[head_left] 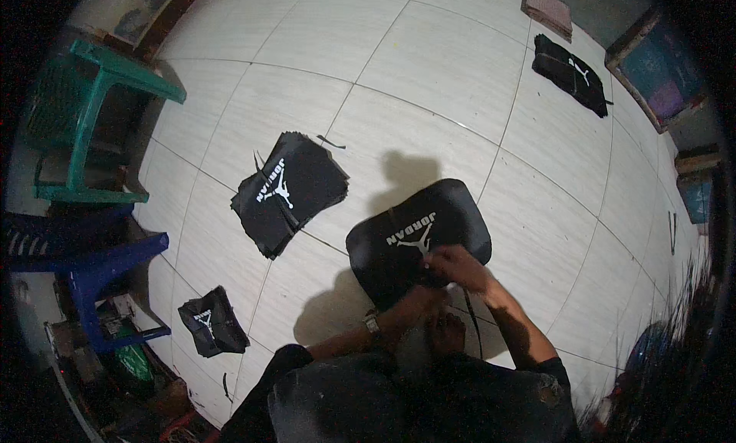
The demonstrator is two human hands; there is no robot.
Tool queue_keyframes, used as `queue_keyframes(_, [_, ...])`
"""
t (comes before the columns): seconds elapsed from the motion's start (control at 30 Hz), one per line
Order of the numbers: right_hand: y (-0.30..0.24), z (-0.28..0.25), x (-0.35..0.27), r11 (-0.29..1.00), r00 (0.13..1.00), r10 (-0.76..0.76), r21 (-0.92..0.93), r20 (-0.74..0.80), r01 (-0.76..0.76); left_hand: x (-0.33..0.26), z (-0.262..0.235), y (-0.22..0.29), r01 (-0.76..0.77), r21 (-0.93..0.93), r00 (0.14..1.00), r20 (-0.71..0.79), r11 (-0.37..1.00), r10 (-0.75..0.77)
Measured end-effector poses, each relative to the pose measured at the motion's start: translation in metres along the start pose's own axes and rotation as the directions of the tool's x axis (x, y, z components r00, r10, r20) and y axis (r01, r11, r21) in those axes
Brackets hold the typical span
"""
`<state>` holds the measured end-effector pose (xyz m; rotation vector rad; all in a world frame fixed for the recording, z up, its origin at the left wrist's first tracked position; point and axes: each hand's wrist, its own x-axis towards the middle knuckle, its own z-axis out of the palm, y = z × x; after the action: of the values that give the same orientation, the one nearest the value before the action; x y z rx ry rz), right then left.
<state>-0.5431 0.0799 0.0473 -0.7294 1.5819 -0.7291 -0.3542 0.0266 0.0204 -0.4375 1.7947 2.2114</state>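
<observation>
A stack of black fabric-like pieces (368,247) with rounded corners and a pale printed figure and lettering lies on the floor in front of me. A thin dark strip crosses it, and a loose black strip (473,324) hangs beside its near edge. Over the near part of the print, my right hand (458,266) is closed in a pinch where the crossing strip runs. My left hand (424,301), with a watch (372,322) on its wrist, is at the stack's near edge, just below the right hand. Its fingers are partly hidden.
Similar tied black stacks lie on the tiled floor: a large one (295,186) left of centre, a small one (218,324) nearer, another (563,71) far right. A green plastic chair (88,128) and a blue one (84,282) stand left. My bare foot (447,337) is close to the stack.
</observation>
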Motion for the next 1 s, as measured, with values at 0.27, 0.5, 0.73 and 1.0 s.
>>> queue_keyframes(0.27, [-0.018, 0.005, 0.020, 0.971, 0.912, -0.228, -0.152, -0.341, 0.185, -0.005, -0.007, 0.050, -0.444, 0.723, 0.856, 0.168, 0.529, 0.489])
queue_keyframes(0.5, [-0.023, 0.009, 0.003, 0.977, 0.975, -0.197, -0.103, -0.101, 0.187, 0.005, -0.081, 0.095, 0.031, 0.837, 0.893, -0.269, 0.546, 0.361])
queue_keyframes(0.73, [-0.005, 0.006, 0.013, 0.989, 0.935, -0.146, -0.054, -0.323, 0.136, -0.014, -0.061, 0.020, -0.117, 0.785, 0.927, -0.133, 0.608, 0.350])
queue_keyframes(1.0, [-0.027, -0.018, -0.004, 0.969, 0.942, -0.155, -0.230, -0.299, 0.087, 0.025, 0.041, -0.009, -0.313, 0.904, 0.949, 0.308, 0.290, 0.065])
